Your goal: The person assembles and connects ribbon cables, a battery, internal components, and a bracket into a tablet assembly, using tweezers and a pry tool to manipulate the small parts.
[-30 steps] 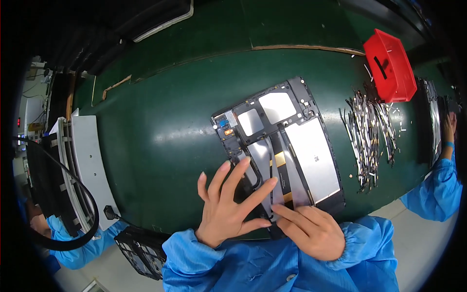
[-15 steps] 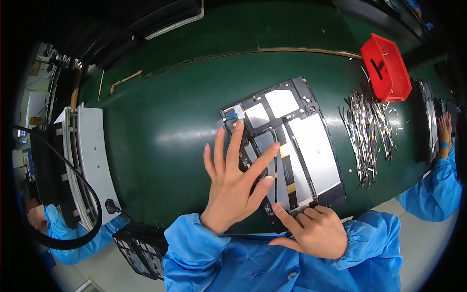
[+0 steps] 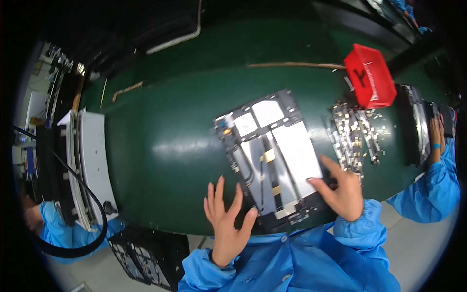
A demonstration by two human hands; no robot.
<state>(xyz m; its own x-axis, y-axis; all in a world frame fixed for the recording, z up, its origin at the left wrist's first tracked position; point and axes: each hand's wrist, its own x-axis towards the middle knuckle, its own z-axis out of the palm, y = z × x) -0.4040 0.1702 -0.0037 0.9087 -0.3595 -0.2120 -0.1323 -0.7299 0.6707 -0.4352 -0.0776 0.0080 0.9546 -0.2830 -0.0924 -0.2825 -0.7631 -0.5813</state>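
An opened tablet housing (image 3: 297,148), with silver panels, a black frame and thin dark flex cables, lies tilted on the green table in front of me. My left hand (image 3: 227,225) is by its lower left edge, fingers spread and holding nothing. At the lower right edge is my right hand (image 3: 344,191), its thumb over the housing and its index finger apart along the side. Its other fingers are partly hidden. Right of the housing lies a loose pile of thin black and silver strips (image 3: 348,136), blurred.
A red plastic bin (image 3: 370,78) stands behind the strips. White panels (image 3: 95,160) stand at the left, near a black cable (image 3: 63,158). Below the table edge sit more dark housings (image 3: 146,255). At right, another person's hand (image 3: 437,134) is by a dark stack (image 3: 412,126).
Both hands have lifted off the middle of the housing. My left hand has drawn back toward me; my right has moved right and up to the edge. The view has shifted slightly.
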